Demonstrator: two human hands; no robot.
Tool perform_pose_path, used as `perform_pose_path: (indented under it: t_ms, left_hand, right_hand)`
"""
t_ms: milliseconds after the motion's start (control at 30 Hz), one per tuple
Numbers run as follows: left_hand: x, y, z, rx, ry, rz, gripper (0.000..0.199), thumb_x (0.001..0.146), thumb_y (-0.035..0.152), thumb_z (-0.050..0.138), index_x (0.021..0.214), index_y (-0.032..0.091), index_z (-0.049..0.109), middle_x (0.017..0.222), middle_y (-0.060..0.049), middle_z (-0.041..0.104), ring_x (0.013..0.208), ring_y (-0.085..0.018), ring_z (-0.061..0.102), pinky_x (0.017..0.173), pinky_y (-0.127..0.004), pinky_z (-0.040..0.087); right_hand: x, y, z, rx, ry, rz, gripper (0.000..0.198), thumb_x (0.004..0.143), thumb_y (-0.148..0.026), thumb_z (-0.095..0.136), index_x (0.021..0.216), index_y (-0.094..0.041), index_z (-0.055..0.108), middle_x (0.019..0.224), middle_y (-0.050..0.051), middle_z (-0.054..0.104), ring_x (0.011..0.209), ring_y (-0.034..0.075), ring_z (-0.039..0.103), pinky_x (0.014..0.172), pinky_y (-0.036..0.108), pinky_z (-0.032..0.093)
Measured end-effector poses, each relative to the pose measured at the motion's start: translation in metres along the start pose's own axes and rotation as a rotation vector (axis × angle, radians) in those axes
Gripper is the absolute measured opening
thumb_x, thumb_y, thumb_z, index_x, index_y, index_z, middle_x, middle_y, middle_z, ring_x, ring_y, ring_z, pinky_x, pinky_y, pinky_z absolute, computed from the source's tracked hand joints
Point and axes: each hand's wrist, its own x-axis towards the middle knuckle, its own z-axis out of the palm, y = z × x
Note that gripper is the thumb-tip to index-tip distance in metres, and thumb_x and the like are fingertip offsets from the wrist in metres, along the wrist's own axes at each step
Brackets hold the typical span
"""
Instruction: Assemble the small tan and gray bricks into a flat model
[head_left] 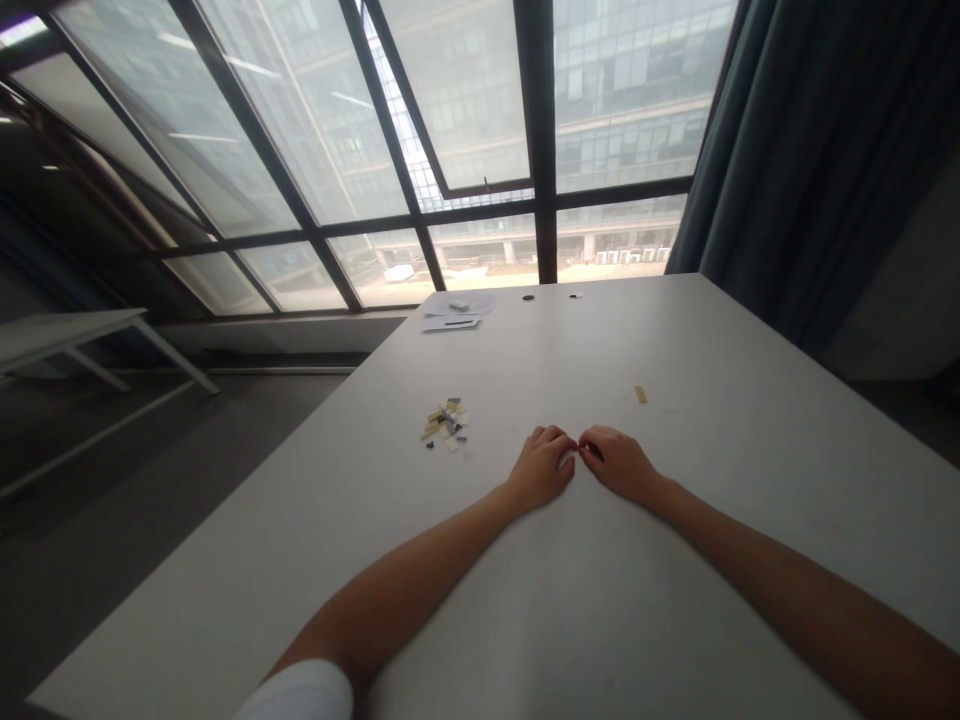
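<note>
My left hand [543,468] and my right hand [616,462] rest low over the white table [592,580], with their fingertips meeting. The fingers of both are curled and pinched together. Whatever is between them, if anything, is too small or too hidden to make out. Left of my left hand lies a loose pile of small building-block pieces [444,421] in tan, grey, cream and black. Beyond my right hand, a flat tan piece [641,395] lies by itself.
Papers [450,318] with a dark slim item on them lie at the far left of the table. Near the far edge are a round dark disc [528,298] and a small black-and-white item [575,295]. Windows and a dark curtain [795,170] stand behind; another table [75,335] is at left.
</note>
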Motion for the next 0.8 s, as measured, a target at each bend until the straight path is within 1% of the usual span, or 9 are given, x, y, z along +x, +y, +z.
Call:
perform_pose_path:
  t_ms: [333,800]
  left_hand:
    - [0.0003,-0.0026,0.0025,0.005,0.007,-0.001,0.023,0.088,0.021,0.058,0.109,0.023,0.068,0.110,-0.006,0.062,0.108,-0.024,0.051,0.102,-0.041,0.043]
    - [0.0010,0.0006,-0.0003,-0.002,0.003,0.012,0.024,0.088,0.020,0.057,0.108,0.022,0.069,0.108,-0.007,0.063,0.108,-0.024,0.051,0.102,-0.041,0.043]
  right_hand:
    - [0.0001,-0.0005,-0.0015,0.005,-0.005,0.005,0.011,0.092,-0.022,0.055,0.087,-0.021,0.064,0.086,0.003,0.066,0.083,0.018,0.058,0.073,0.027,0.038]
    - [0.0002,0.0008,-0.0001,0.001,-0.001,0.002,0.012,0.093,-0.022,0.054,0.087,-0.022,0.065,0.087,0.003,0.067,0.083,0.018,0.059,0.073,0.027,0.040]
